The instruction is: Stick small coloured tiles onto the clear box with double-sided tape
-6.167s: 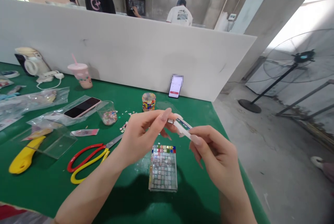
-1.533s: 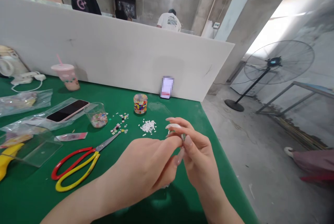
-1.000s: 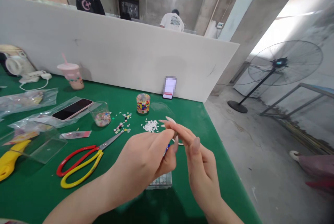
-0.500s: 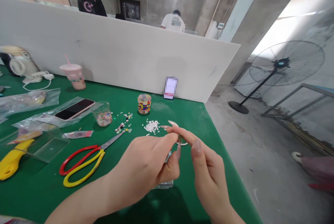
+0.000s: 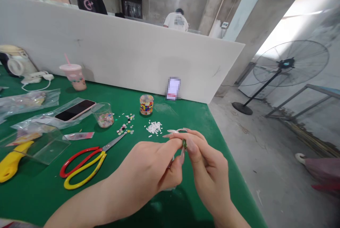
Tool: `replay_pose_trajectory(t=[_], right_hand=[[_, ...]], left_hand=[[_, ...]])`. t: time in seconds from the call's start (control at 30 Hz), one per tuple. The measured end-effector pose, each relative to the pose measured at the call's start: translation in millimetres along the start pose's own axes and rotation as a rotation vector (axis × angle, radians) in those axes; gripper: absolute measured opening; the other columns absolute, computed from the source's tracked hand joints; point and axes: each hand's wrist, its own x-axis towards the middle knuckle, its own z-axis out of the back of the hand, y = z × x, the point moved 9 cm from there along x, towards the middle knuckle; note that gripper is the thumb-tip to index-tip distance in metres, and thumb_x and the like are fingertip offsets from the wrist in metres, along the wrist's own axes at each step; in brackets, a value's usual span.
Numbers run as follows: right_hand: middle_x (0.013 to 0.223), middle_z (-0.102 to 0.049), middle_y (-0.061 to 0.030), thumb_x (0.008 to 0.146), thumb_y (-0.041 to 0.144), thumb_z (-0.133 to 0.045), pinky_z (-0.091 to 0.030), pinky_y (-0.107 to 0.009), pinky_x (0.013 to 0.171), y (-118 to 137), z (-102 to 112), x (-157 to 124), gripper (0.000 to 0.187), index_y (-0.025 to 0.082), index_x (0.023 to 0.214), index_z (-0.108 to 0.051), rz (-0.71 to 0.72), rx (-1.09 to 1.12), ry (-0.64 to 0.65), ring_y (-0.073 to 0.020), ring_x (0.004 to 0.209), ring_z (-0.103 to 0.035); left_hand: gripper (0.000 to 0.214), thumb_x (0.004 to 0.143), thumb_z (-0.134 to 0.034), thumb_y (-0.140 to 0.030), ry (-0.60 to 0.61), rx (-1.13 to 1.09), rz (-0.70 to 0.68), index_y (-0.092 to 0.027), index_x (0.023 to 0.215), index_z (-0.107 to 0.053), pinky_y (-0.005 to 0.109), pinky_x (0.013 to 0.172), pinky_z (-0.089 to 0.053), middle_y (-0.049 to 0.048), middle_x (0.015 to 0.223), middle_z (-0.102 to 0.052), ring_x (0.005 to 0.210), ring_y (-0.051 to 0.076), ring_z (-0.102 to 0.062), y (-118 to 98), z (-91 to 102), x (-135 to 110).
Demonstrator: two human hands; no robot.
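My left hand [image 5: 151, 166] pinches a small green piece [image 5: 184, 144] between its thumb and forefinger. Close against it, my right hand [image 5: 209, 160] has its thumb pressed in by the same green piece, with its long-nailed fingers bent over the top. A thin pale curved strip [image 5: 181, 130] shows at the right fingertips; what that hand grips is mostly hidden. Just beyond the hands lies a heap of small white pieces [image 5: 154, 127]. Below the left hand, an object is largely covered.
Red-and-yellow scissors [image 5: 82, 166] lie left of my hands. Further back stand a round multicoloured container [image 5: 146, 104], a clear cup of beads [image 5: 105, 116] and a pink cup [image 5: 74, 75]. A phone [image 5: 173, 89] leans on the white partition [image 5: 127, 51]. The green table [image 5: 225, 146] ends at the right.
My right thumb has moved left and closed in on the green piece. The pale strip now shows above the right fingers instead of below them. My left hand has hardly moved.
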Motion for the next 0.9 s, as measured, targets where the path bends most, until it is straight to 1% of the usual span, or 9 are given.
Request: replay_pose_trajectory(t=[0.1,0.2,0.3,0.47,0.63,0.73,0.9], right_hand=[[0.099,-0.078,0.0044,0.095,0.018,-0.049,-0.047,-0.04,0.1,2.5,-0.1,1.4,0.023,0.03,0.101,-0.069,0.012,-0.033,0.016,-0.0181,0.096,-0.071],[0.097,-0.078,0.0058,0.095,0.017,-0.049,-0.046,-0.039,0.1,2.6,1.4,2.3,0.024,0.029,0.098,-0.069,0.002,-0.037,0.009,-0.0167,0.093,-0.072],[0.098,-0.078,0.0055,0.095,0.016,-0.047,-0.047,-0.039,0.099,3.4,2.5,1.4,0.026,0.029,0.097,-0.07,0.004,-0.027,-0.006,-0.0168,0.094,-0.072],[0.1,-0.078,0.0055,0.096,0.014,-0.045,-0.046,-0.038,0.099,1.7,1.4,-1.8,0.03,0.031,0.1,-0.07,-0.005,-0.003,0.0,-0.0169,0.097,-0.071],[0.102,-0.077,0.0055,0.097,0.016,-0.045,-0.043,-0.037,0.102,0.5,1.5,-2.0,0.03,0.031,0.103,-0.07,-0.008,0.013,0.0,-0.0163,0.098,-0.071],[0.102,-0.078,0.0052,0.097,0.017,-0.045,-0.044,-0.035,0.101,1.8,1.3,-1.0,0.031,0.032,0.103,-0.071,-0.015,0.031,-0.003,-0.0159,0.097,-0.072],[0.102,-0.077,0.0095,0.096,0.015,-0.047,-0.043,-0.031,0.1,5.2,2.1,-0.4,0.037,0.039,0.11,-0.07,-0.022,0.044,-0.008,-0.0121,0.09,-0.073]], left_hand=[[0.025,0.088,-0.037,-0.01,0.041,-0.021,0.003,-0.013,0.078,-0.06,0.023,0.04,-0.036,-0.0023,0.051,-0.059,0.04,0.011,-0.052,0.0,-2.3,0.9],[0.025,0.088,-0.038,-0.009,0.057,-0.064,0.017,-0.011,0.08,-0.061,0.023,0.039,-0.034,-0.0031,0.05,-0.056,0.04,0.01,-0.051,0.9,-3.6,2.0],[0.022,0.087,-0.04,-0.01,0.078,-0.119,0.057,-0.011,0.081,-0.062,0.022,0.039,-0.033,-0.0046,0.051,-0.053,0.04,0.009,-0.048,4.0,-6.5,2.5],[0.019,0.086,-0.042,-0.011,0.129,-0.193,0.114,-0.014,0.083,-0.061,0.02,0.04,-0.032,-0.0055,0.054,-0.053,0.042,0.008,-0.046,8.2,-10.4,2.2],[0.018,0.087,-0.043,-0.011,0.127,-0.207,0.109,-0.014,0.083,-0.06,0.02,0.041,-0.031,-0.0063,0.054,-0.052,0.042,0.007,-0.045,9.0,-8.8,1.0],[0.017,0.087,-0.043,-0.011,0.131,-0.202,0.111,-0.015,0.084,-0.06,0.02,0.042,-0.031,-0.0071,0.055,-0.051,0.042,0.006,-0.044,10.1,-9.4,-1.1],[0.019,0.087,-0.042,-0.012,0.098,-0.172,0.106,-0.017,0.074,-0.056,0.02,0.044,-0.031,-0.0073,0.055,-0.05,0.044,0.006,-0.043,9.3,-6.5,-1.5]])
